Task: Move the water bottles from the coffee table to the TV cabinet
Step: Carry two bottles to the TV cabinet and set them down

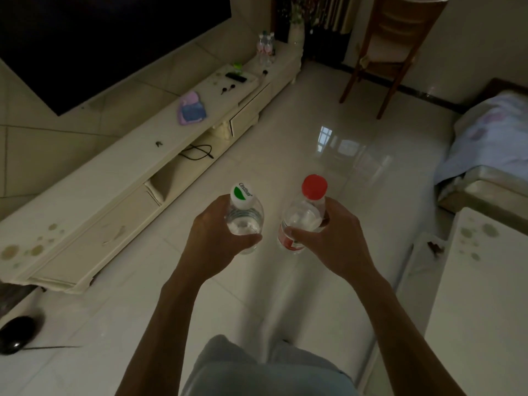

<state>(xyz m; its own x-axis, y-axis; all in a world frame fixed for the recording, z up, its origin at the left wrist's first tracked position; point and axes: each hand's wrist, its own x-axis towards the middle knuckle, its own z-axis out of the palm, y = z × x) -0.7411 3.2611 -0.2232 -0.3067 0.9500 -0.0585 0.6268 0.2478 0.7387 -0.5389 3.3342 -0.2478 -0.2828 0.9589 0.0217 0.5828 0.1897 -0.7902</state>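
Left hand (213, 235) wrapped around clear plastic bottle with white-and-green cap (244, 217), right hand (328, 235) clasping clear red-capped bottle (303, 215); both upright, over the floor. Long cream TV cabinet (120, 178) lying forward-left of both bottles, nearer the left hand

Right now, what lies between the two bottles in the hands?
Nothing: in the head view only bare floor shows between the green-capped bottle and the red-capped bottle.

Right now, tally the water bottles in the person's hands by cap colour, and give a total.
Green-and-white cap: 1, the bottle in the left hand
Red cap: 1, the bottle in the right hand
Total: 2 in hand. More bottles stand far off on the TV cabinet, too small to count.
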